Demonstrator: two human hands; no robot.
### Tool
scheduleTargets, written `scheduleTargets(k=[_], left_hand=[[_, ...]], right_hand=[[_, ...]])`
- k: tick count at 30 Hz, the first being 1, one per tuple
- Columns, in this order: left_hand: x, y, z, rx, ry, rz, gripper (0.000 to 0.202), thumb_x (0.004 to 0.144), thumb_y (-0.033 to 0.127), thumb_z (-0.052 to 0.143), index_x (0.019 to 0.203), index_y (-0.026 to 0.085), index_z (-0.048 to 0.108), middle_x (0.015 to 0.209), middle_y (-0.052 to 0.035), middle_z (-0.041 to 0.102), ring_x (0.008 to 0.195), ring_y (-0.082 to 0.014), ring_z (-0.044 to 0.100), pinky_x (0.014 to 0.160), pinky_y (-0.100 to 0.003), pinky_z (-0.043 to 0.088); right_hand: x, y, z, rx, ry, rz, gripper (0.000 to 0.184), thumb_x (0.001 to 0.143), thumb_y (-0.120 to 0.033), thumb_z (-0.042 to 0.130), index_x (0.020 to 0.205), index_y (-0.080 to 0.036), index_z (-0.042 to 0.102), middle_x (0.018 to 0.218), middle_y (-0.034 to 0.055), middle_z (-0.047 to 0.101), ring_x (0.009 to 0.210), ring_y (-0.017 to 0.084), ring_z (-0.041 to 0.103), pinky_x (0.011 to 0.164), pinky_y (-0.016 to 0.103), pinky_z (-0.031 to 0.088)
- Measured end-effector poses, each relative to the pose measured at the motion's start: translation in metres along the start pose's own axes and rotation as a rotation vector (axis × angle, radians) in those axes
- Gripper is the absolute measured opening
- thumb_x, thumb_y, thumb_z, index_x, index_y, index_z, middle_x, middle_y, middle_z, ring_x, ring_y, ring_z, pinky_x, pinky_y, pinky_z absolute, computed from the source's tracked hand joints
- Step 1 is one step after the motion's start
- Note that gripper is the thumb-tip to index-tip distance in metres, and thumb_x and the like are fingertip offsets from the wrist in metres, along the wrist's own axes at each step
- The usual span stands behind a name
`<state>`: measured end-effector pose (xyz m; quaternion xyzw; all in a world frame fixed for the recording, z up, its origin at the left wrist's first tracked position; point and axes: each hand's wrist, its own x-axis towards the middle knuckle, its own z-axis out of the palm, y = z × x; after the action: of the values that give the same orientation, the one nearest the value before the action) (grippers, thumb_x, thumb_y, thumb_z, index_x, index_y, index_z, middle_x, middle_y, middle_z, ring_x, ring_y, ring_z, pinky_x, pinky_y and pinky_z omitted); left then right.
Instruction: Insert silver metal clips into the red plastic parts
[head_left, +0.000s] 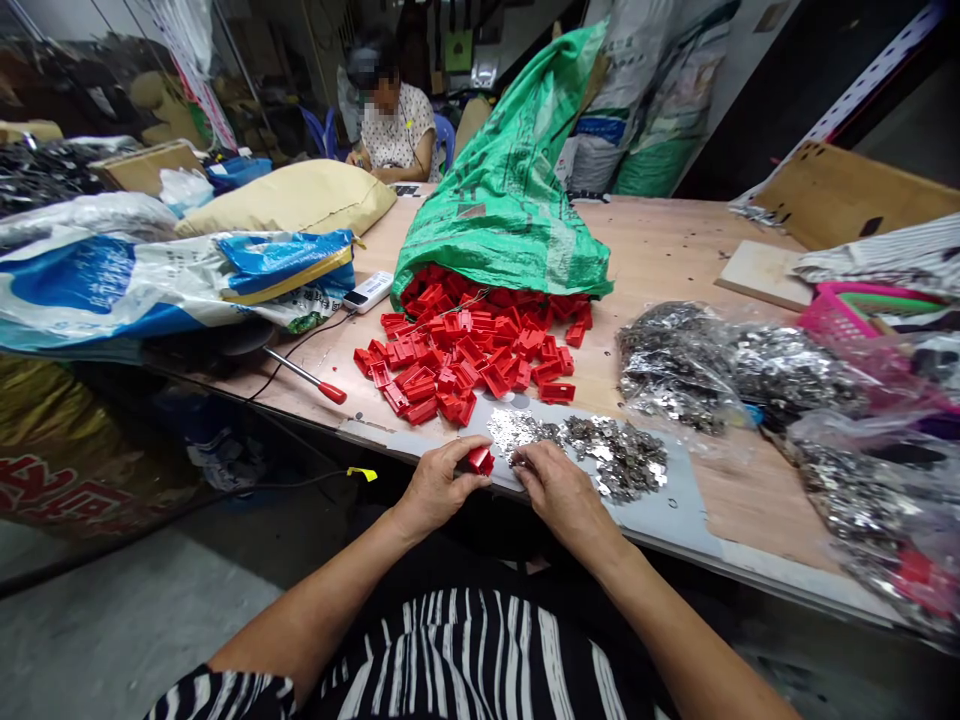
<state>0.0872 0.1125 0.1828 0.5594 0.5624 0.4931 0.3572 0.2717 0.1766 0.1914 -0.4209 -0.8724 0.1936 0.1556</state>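
Near the table's front edge, my left hand is closed on a small red plastic housing, its hollow end facing right. Just to the right, my right hand has its thumb and fingers pinched together at the edge of the metal pieces; what they hold, if anything, is hidden. Small flat silvery metal pieces lie heaped on a grey sheet beyond that hand. A pile of red plastic housings spills toward me from the mouth of a green woven sack.
Clear plastic bags of metal pieces and a pink basket stand at the right. To the left are a lever with a red handle, a white device and a blue-white sack. Another person sits across the table.
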Motion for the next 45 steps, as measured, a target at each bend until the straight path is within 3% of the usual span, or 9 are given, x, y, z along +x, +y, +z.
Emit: scheduleTargets(k=[4,14,17,20,24,28,35,45], left_hand=[[-0.001,-0.002,0.001,0.018,-0.003,0.017,0.042,0.070,0.020,0.073,0.111,0.025,0.067,0.111,-0.0042,0.070,0.105,-0.0221,0.062,0.097,-0.034,0.043],[-0.003,-0.005,0.002,-0.009,0.026,-0.008,0.035,0.070,0.024,0.074,0.104,0.023,0.068,0.100,-0.0038,0.071,0.093,-0.0208,0.063,0.089,-0.031,0.045],[-0.003,-0.008,0.002,0.004,0.025,0.010,0.034,0.072,0.026,0.074,0.105,0.023,0.067,0.099,-0.0036,0.070,0.090,-0.0198,0.063,0.087,-0.030,0.046],[-0.002,-0.011,0.002,0.026,0.004,0.036,0.037,0.074,0.025,0.072,0.110,0.023,0.066,0.107,-0.0053,0.069,0.098,-0.0210,0.063,0.092,-0.032,0.045],[0.000,-0.011,0.003,0.066,-0.029,0.096,0.044,0.079,0.019,0.066,0.122,0.025,0.061,0.121,-0.0069,0.065,0.113,-0.0222,0.058,0.103,-0.038,0.040],[0.001,-0.009,0.005,0.111,-0.038,0.124,0.048,0.079,0.017,0.065,0.126,0.026,0.058,0.125,-0.0077,0.063,0.118,-0.0218,0.057,0.106,-0.039,0.039],[-0.001,-0.012,0.009,0.261,-0.001,0.190,0.052,0.078,0.015,0.065,0.129,0.023,0.054,0.124,-0.0085,0.063,0.116,-0.0232,0.056,0.104,-0.041,0.041],[0.002,-0.021,0.009,0.461,0.011,0.323,0.054,0.079,0.016,0.066,0.131,0.023,0.050,0.121,-0.0066,0.064,0.110,-0.0233,0.057,0.100,-0.046,0.045]], right_hand=[[0.004,-0.004,0.000,-0.036,-0.043,0.016,0.012,0.088,-0.019,0.047,0.091,-0.022,0.058,0.093,0.0065,0.059,0.083,0.021,0.060,0.073,0.033,0.047],[0.005,-0.004,0.001,0.001,-0.002,0.008,0.010,0.086,-0.018,0.047,0.083,-0.023,0.054,0.088,0.0052,0.059,0.079,0.020,0.058,0.071,0.032,0.045],[0.004,-0.001,0.003,0.033,0.009,0.026,0.007,0.086,-0.019,0.048,0.090,-0.022,0.053,0.092,0.0067,0.060,0.083,0.022,0.060,0.074,0.035,0.047],[0.001,0.000,0.003,0.125,0.048,0.049,0.019,0.086,-0.022,0.051,0.104,-0.022,0.049,0.097,0.0083,0.060,0.086,0.023,0.061,0.075,0.036,0.049],[-0.006,0.000,-0.003,0.178,0.081,-0.026,0.023,0.093,-0.022,0.038,0.113,-0.021,0.050,0.104,0.0109,0.057,0.097,0.024,0.058,0.084,0.040,0.048],[-0.017,0.000,-0.007,0.210,0.071,-0.083,0.029,0.095,-0.020,0.035,0.115,-0.023,0.056,0.097,0.0098,0.055,0.091,0.022,0.058,0.083,0.039,0.049],[-0.027,-0.005,0.000,0.215,0.048,-0.095,0.020,0.092,-0.018,0.046,0.108,-0.024,0.057,0.099,0.0066,0.062,0.091,0.021,0.061,0.082,0.036,0.050],[-0.011,-0.017,0.017,0.146,0.074,-0.164,0.022,0.086,-0.005,0.049,0.100,-0.020,0.057,0.095,0.0069,0.062,0.092,0.021,0.059,0.083,0.037,0.052]])
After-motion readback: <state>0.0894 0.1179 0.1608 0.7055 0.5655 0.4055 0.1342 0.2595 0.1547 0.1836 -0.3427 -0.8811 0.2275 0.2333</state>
